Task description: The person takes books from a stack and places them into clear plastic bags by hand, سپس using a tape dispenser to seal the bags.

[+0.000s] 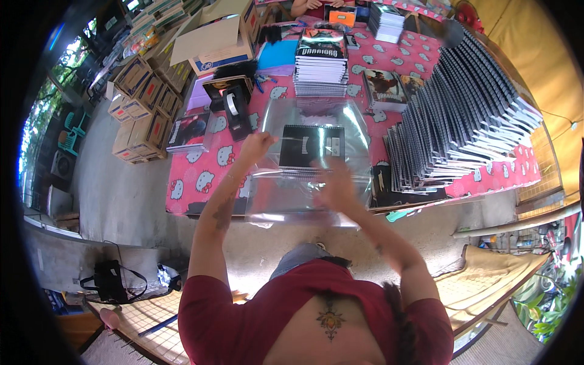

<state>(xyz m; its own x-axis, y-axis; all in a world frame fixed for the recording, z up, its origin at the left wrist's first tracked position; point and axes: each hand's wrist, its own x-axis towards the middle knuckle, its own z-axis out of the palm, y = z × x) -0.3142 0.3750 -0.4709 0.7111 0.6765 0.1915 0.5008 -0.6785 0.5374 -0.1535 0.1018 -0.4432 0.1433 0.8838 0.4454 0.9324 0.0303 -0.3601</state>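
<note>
Red-shirted shoulders fill 6 o'clock, both forearms reaching up to a clear glossy plastic sleeve point(310, 182) lying at the near edge of the pink cartoon-print desk point(194, 182). Black spiral-bound notebook point(311, 146) sits inside the sleeve, centre frame, spiral edge toward 6 o'clock as far as I can tell.

Left hand point(255, 146): grip closed, pinching the sleeve's film at its 9 o'clock side. Right hand point(336, 185): motion-blurred, looks flat and spread on the film at the 5 o'clock side; can't tell if it's gripping anything.

Doing it well, my read: keep the left pinch taut so the film doesn't wrinkle, press air out with the flat palm, square the notebook to the sleeve before closing.

Materials: film is thin, slippery, high glare, will cling and crease. Notebook cover is matt card, wire binding can snag the film.

Around: black tape dispenser point(234, 106) at 11 o'clock, squared stack of printed notebooks point(320, 67) at 12, long fanned row of spiral notebooks point(462, 115) at 2, brown cardboard cartons point(143, 97) at 10.
</note>
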